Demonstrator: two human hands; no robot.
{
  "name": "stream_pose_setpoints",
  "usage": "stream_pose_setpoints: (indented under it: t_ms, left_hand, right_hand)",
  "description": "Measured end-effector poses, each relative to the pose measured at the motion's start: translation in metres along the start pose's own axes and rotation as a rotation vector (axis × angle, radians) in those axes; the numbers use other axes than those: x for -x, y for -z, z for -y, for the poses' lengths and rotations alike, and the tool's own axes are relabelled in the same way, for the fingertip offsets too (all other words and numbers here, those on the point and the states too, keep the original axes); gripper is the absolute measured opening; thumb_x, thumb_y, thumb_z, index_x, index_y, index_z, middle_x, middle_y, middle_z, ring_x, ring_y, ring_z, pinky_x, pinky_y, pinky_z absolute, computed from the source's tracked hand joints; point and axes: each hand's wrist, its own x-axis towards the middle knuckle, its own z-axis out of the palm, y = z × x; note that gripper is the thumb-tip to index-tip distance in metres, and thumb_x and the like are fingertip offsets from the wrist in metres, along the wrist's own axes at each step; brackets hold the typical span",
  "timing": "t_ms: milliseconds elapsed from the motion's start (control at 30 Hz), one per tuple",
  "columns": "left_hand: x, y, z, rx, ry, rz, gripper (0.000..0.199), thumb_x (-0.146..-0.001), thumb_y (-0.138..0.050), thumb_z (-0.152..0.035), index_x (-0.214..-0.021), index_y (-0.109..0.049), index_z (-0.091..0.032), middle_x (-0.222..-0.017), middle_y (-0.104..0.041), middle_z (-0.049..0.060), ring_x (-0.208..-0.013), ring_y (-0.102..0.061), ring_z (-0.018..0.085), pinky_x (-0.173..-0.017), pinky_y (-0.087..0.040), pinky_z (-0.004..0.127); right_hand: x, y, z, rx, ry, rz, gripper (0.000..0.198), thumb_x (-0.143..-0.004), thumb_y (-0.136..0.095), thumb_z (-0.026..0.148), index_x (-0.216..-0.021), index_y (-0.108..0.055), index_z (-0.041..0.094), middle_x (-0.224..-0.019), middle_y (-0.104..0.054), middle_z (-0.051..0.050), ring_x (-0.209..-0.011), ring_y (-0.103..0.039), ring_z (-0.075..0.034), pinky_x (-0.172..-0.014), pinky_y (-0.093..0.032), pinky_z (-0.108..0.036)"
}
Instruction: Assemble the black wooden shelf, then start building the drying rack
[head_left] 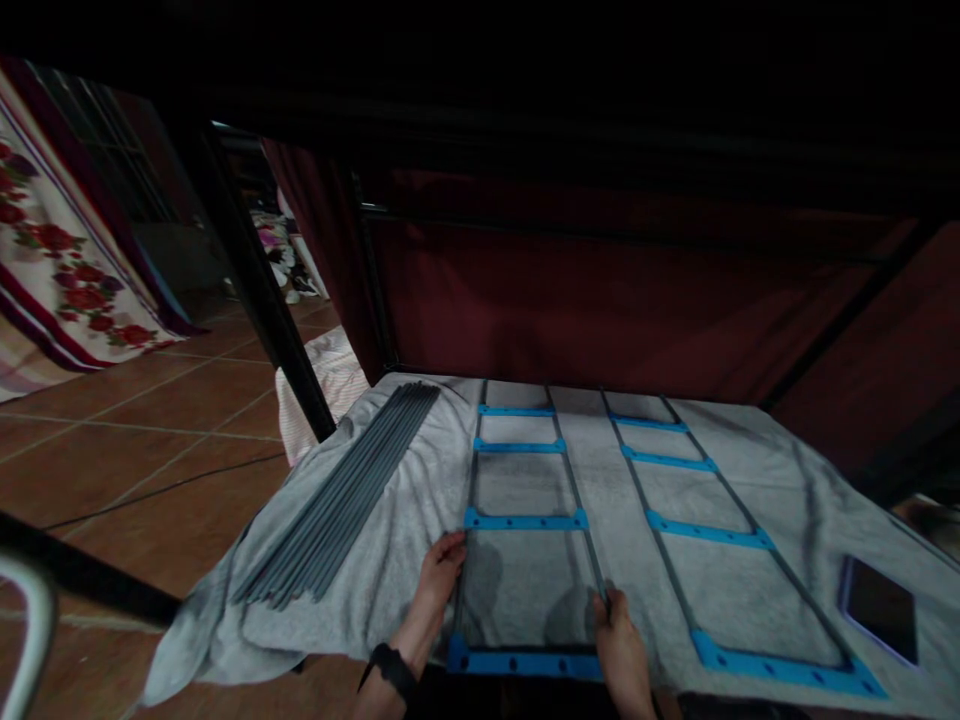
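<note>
A ladder-like frame of thin grey rods and several blue crossbars lies flat on the grey blanket in front of me. My left hand has its fingers curled at the frame's left rod, just below a blue crossbar. My right hand pinches the right rod closer to me, above the nearest blue crossbar. A second frame of the same kind lies to the right, apart from my hands. On the left, a bundle of loose grey rods rests side by side.
The grey blanket covers a bed under a dark metal bunk frame. A phone lies at the right. Dark red curtains hang behind. At left are a tiled floor, a cable and a floral cloth.
</note>
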Motion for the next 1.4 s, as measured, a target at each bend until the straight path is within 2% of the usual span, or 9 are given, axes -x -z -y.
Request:
stream_pose_setpoints:
  t_ms: [267, 367, 467, 667, 833, 933, 1100, 1233, 1400]
  left_hand:
    - [-0.003, 0.002, -0.003, 0.004, -0.105, -0.004, 0.030, -0.061, -0.075, -0.033, -0.085, -0.071, -0.017, -0.076, -0.066, 0.004, -0.076, -0.060, 0.021, -0.070, -0.043, 0.031]
    - [-0.006, 0.001, -0.003, 0.002, -0.150, 0.003, 0.025, -0.060, -0.075, -0.029, -0.081, -0.071, -0.017, -0.081, -0.069, 0.006, -0.083, -0.061, 0.023, -0.079, -0.045, 0.033]
    - [-0.011, 0.002, 0.001, -0.018, -0.171, 0.012, 0.020, -0.058, -0.076, -0.024, -0.076, -0.070, -0.017, -0.082, -0.069, 0.006, -0.085, -0.062, 0.024, -0.084, -0.045, 0.034]
    - [-0.016, 0.008, 0.016, -0.114, -0.187, 0.014, 0.021, -0.059, -0.073, -0.014, -0.080, -0.071, -0.016, -0.082, -0.069, 0.006, -0.083, -0.062, 0.024, -0.086, -0.045, 0.035]
    - [-0.012, 0.009, 0.020, -0.083, -0.213, 0.012, 0.028, -0.060, -0.072, -0.007, -0.086, -0.070, -0.019, -0.088, -0.069, 0.006, -0.092, -0.063, 0.025, -0.090, -0.045, 0.035]
    - [-0.011, 0.009, 0.021, -0.182, -0.233, 0.010, 0.031, -0.061, -0.067, -0.003, -0.088, -0.069, -0.019, -0.093, -0.069, 0.006, -0.095, -0.063, 0.024, -0.094, -0.045, 0.035]
    - [-0.012, 0.009, 0.021, -0.325, -0.280, 0.026, 0.033, -0.065, -0.062, -0.004, -0.093, -0.067, -0.019, -0.101, -0.069, 0.008, -0.096, -0.063, 0.024, -0.093, -0.047, 0.036]
    - [-0.012, 0.006, 0.019, -0.306, -0.309, 0.008, 0.032, -0.063, -0.064, -0.006, -0.091, -0.069, -0.020, -0.097, -0.071, 0.008, -0.093, -0.064, 0.025, -0.091, -0.048, 0.037]
    - [-0.015, 0.003, 0.019, -0.281, -0.343, -0.019, 0.031, -0.061, -0.064, -0.009, -0.089, -0.071, -0.019, -0.093, -0.071, 0.007, -0.089, -0.065, 0.025, -0.090, -0.049, 0.040]
  right_hand:
    - [0.007, -0.006, 0.001, -0.012, 0.001, -0.023, 0.054, -0.096, -0.022, 0.055, -0.126, -0.050, 0.021, -0.118, -0.070, -0.016, -0.104, -0.070, -0.029, -0.081, -0.053, -0.036]
    - [0.010, -0.006, 0.005, 0.027, -0.005, -0.003, 0.055, -0.096, -0.021, 0.054, -0.127, -0.049, 0.018, -0.109, -0.072, -0.017, -0.100, -0.071, -0.030, -0.081, -0.053, -0.038]
    - [0.012, -0.006, 0.011, 0.061, -0.014, 0.004, 0.053, -0.097, -0.022, 0.053, -0.127, -0.049, 0.019, -0.100, -0.074, -0.014, -0.096, -0.072, -0.030, -0.082, -0.053, -0.039]
    - [0.012, -0.004, 0.012, 0.105, -0.022, -0.048, 0.055, -0.096, -0.022, 0.055, -0.128, -0.052, 0.020, -0.102, -0.074, -0.014, -0.097, -0.072, -0.031, -0.083, -0.053, -0.040]
    - [0.010, -0.009, 0.007, 0.134, 0.047, -0.113, 0.053, -0.095, -0.023, 0.053, -0.123, -0.056, 0.023, -0.119, -0.068, -0.014, -0.102, -0.069, -0.030, -0.083, -0.053, -0.039]
    - [0.009, -0.014, 0.005, 0.192, 0.096, -0.186, 0.054, -0.095, -0.023, 0.051, -0.125, -0.054, 0.020, -0.131, -0.061, -0.016, -0.112, -0.064, -0.032, -0.090, -0.051, -0.042]
    - [0.003, -0.019, -0.001, 0.219, 0.270, -0.241, 0.053, -0.095, -0.023, 0.043, -0.128, -0.051, 0.013, -0.124, -0.060, -0.020, -0.122, -0.054, -0.033, -0.106, -0.041, -0.043]
    - [0.000, -0.020, -0.006, 0.183, 0.312, -0.258, 0.049, -0.096, -0.023, 0.040, -0.126, -0.052, 0.012, -0.122, -0.059, -0.021, -0.121, -0.052, -0.033, -0.105, -0.041, -0.044]
    - [-0.004, -0.026, -0.011, 0.136, 0.348, -0.310, 0.045, -0.097, -0.026, 0.041, -0.121, -0.054, 0.015, -0.115, -0.061, -0.019, -0.115, -0.054, -0.032, -0.100, -0.044, -0.045]
